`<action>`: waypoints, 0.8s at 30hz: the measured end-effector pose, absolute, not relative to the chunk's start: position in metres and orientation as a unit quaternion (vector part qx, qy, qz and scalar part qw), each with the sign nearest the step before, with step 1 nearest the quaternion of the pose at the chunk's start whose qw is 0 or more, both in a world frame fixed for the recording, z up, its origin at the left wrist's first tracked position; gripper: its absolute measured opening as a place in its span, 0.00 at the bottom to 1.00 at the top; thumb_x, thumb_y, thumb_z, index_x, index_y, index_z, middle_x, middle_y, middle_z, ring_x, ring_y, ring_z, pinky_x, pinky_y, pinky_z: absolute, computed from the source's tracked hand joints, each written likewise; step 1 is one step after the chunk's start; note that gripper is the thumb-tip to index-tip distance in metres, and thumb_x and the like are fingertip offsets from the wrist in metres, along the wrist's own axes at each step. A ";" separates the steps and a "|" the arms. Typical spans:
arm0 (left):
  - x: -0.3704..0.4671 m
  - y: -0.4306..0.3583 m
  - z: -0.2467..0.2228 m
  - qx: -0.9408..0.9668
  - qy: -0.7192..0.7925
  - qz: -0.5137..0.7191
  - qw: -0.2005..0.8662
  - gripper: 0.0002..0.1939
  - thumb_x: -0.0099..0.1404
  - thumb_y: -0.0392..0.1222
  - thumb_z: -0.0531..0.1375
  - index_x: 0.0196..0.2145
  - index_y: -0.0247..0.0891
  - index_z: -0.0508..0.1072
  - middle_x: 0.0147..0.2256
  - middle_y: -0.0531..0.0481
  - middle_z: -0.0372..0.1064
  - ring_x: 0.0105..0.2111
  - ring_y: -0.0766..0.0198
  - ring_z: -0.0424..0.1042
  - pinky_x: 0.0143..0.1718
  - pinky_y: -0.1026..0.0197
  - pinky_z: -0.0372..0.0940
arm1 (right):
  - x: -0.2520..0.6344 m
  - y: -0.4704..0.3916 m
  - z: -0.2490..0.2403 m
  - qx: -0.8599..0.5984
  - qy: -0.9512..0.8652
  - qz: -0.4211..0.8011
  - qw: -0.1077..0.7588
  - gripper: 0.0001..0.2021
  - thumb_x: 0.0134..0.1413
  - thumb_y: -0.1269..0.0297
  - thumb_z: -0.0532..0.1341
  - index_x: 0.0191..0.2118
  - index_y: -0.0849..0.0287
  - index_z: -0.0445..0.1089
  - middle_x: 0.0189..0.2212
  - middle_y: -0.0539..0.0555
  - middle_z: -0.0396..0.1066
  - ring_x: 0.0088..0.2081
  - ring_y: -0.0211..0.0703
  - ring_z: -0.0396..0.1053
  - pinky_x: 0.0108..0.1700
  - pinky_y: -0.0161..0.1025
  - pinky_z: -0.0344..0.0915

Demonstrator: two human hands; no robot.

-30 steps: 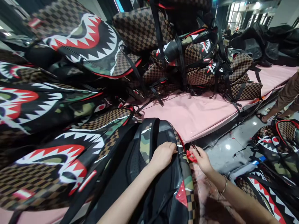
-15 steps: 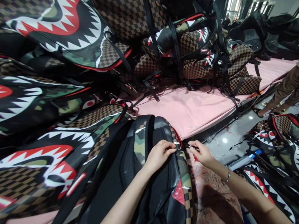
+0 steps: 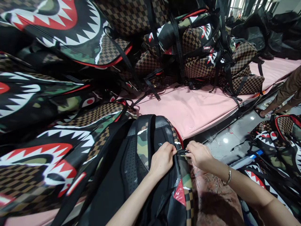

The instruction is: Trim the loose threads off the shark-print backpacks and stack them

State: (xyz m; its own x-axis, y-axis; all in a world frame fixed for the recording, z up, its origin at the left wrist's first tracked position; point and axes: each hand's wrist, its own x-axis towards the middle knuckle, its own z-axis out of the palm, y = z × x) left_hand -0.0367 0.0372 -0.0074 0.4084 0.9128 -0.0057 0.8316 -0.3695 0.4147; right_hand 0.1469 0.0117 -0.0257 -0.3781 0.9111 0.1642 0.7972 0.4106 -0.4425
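Observation:
A backpack (image 3: pixel 131 169) lies with its black padded back and straps facing up, under both my hands. At its right edge, by the red-trimmed zip, my left hand (image 3: pixel 162 159) is closed in a pinch. What it pinches is too small to make out. My right hand (image 3: pixel 199 154) is closed around small black thread snips (image 3: pixel 182 152), whose tips point left at my left fingertips, over the checkered and camouflage side panel (image 3: pixel 185 172). The right fingers partly hide the snips.
Shark-mouth backpacks (image 3: pixel 58 160) are piled on the left and at the back (image 3: pixel 199 66). A pink tabletop (image 3: pixel 188 110) stretches behind my hands. More backpacks (image 3: pixel 277 141) lie on the right near the floor (image 3: pixel 225 141). A person's leg (image 3: pixel 282 91) stands at far right.
My right hand has moved left, bringing the snips up to my left fingertips. My left hand stays pinched at the bag's edge, shifted slightly.

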 end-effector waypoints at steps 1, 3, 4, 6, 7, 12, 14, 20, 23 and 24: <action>-0.036 0.036 -0.008 0.822 0.530 0.113 0.173 0.10 0.63 0.36 0.46 0.28 0.40 0.63 0.31 0.49 0.63 0.32 0.61 0.66 0.32 0.62 0.60 | 0.145 0.012 -0.024 -0.521 -0.821 0.139 0.187 0.02 0.55 0.68 0.56 0.34 0.59 0.65 0.32 0.54 0.66 0.34 0.42 0.63 0.37 0.36 0.56; -0.036 0.035 -0.009 0.826 0.528 0.116 0.163 0.10 0.64 0.37 0.46 0.28 0.39 0.64 0.31 0.49 0.63 0.32 0.61 0.65 0.32 0.61 0.60 | 0.143 0.014 -0.023 -0.522 -0.821 0.137 0.185 0.02 0.55 0.68 0.56 0.33 0.59 0.65 0.31 0.53 0.66 0.33 0.42 0.63 0.37 0.36 0.56; -0.036 0.034 -0.008 0.825 0.526 0.123 0.164 0.10 0.64 0.37 0.45 0.28 0.39 0.64 0.31 0.49 0.63 0.32 0.61 0.65 0.32 0.61 0.60 | 0.143 0.015 -0.024 -0.524 -0.818 0.143 0.190 0.02 0.55 0.68 0.56 0.33 0.59 0.65 0.30 0.53 0.66 0.32 0.41 0.63 0.36 0.36 0.56; -0.038 0.036 -0.005 0.815 0.525 0.160 0.185 0.10 0.64 0.38 0.46 0.28 0.39 0.64 0.31 0.49 0.63 0.32 0.62 0.65 0.32 0.62 0.61 | 0.145 0.017 -0.029 -0.529 -0.803 0.172 0.215 0.02 0.54 0.68 0.57 0.31 0.58 0.65 0.29 0.52 0.67 0.32 0.41 0.63 0.36 0.36 0.56; -0.039 0.039 -0.002 0.808 0.521 0.181 0.207 0.11 0.64 0.39 0.46 0.27 0.39 0.64 0.30 0.50 0.63 0.31 0.63 0.65 0.32 0.62 0.61 | 0.146 0.018 -0.033 -0.532 -0.790 0.195 0.234 0.02 0.53 0.69 0.57 0.31 0.57 0.65 0.29 0.51 0.67 0.32 0.41 0.64 0.36 0.35 0.57; -0.042 0.084 0.012 0.808 0.510 0.166 0.243 0.22 0.66 0.48 0.42 0.23 0.39 0.67 0.26 0.51 0.66 0.30 0.64 0.67 0.35 0.63 0.62 | 0.148 0.028 -0.061 -0.549 -0.658 0.337 0.389 0.05 0.53 0.65 0.55 0.34 0.56 0.67 0.32 0.50 0.70 0.35 0.41 0.67 0.37 0.35 0.61; -0.039 0.112 0.012 0.803 0.560 0.132 0.155 0.15 0.64 0.46 0.47 0.33 0.39 0.71 0.35 0.48 0.68 0.37 0.61 0.69 0.39 0.62 0.61 | 0.145 0.037 -0.074 -0.551 -0.596 0.374 0.448 0.06 0.53 0.63 0.54 0.33 0.57 0.67 0.31 0.50 0.71 0.34 0.40 0.68 0.38 0.36 0.62; -0.029 0.176 -0.001 0.777 0.617 0.085 0.088 0.09 0.59 0.42 0.53 0.34 0.40 0.72 0.37 0.45 0.69 0.37 0.56 0.71 0.34 0.61 0.62 | 0.121 0.077 -0.092 -0.575 -0.532 0.377 0.494 0.07 0.53 0.60 0.55 0.34 0.56 0.66 0.30 0.49 0.71 0.33 0.40 0.68 0.37 0.36 0.63; -0.031 0.184 -0.005 0.768 0.629 0.089 0.082 0.10 0.61 0.40 0.51 0.33 0.37 0.71 0.35 0.42 0.70 0.37 0.54 0.71 0.34 0.59 0.61 | 0.109 0.097 -0.089 -0.582 -0.546 0.351 0.490 0.06 0.53 0.62 0.54 0.33 0.56 0.66 0.30 0.49 0.70 0.34 0.40 0.68 0.38 0.36 0.63; -0.033 0.185 -0.006 0.763 0.634 0.095 0.083 0.10 0.61 0.40 0.50 0.34 0.37 0.70 0.35 0.41 0.71 0.37 0.54 0.71 0.34 0.59 0.61 | 0.106 0.103 -0.087 -0.586 -0.552 0.341 0.485 0.06 0.53 0.62 0.54 0.33 0.56 0.66 0.30 0.50 0.70 0.34 0.40 0.68 0.38 0.36 0.62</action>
